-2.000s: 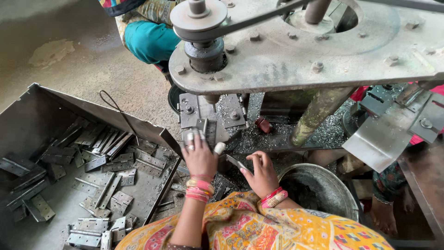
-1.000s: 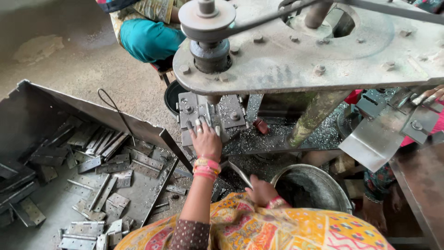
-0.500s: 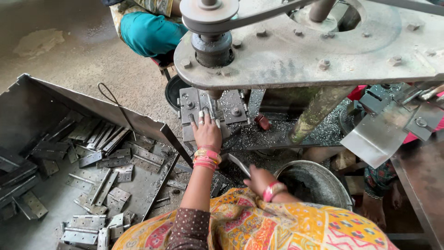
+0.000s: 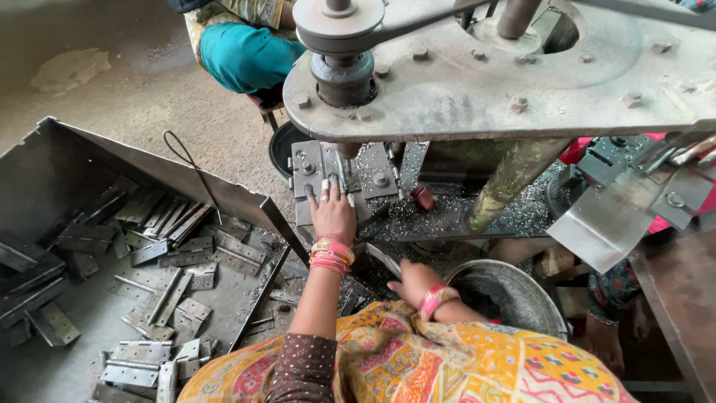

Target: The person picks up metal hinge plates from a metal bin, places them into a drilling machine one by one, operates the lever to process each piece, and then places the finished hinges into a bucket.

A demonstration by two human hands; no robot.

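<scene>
The left hand (image 4: 332,213) reaches forward onto the grey metal fixture (image 4: 339,175) under the machine's spindle. Its fingers (image 4: 325,192) lie spread and nearly flat, the tips pressing on the steel block just in front of the spindle; whether a small part sits beneath them cannot be told. Pink and gold bangles ring the wrist.

The right hand (image 4: 414,280) rests lower, close to the body, between the fixture and a round metal pan (image 4: 522,298). Its fingers point left and look loosely open, touching the dark, chip-strewn surface beside a curved strip of bright metal (image 4: 384,257); no firm grip on anything shows. A pink band sits at this wrist.

The machine (image 4: 492,82) is heavy cast plate, dull grey and pitted, studded with bolt heads, with a round pulley (image 4: 339,19) and belt on top. Fine silvery swarf (image 4: 418,216) covers the bed around the fixture.

To the left, a large sheet-steel tray (image 4: 52,160) with upright walls holds many flat, rectangular hinges (image 4: 179,257), grey and drilled with holes, lying in a loose heap. Another person in teal cloth (image 4: 246,56) sits beyond the machine on the concrete floor (image 4: 112,89).
</scene>
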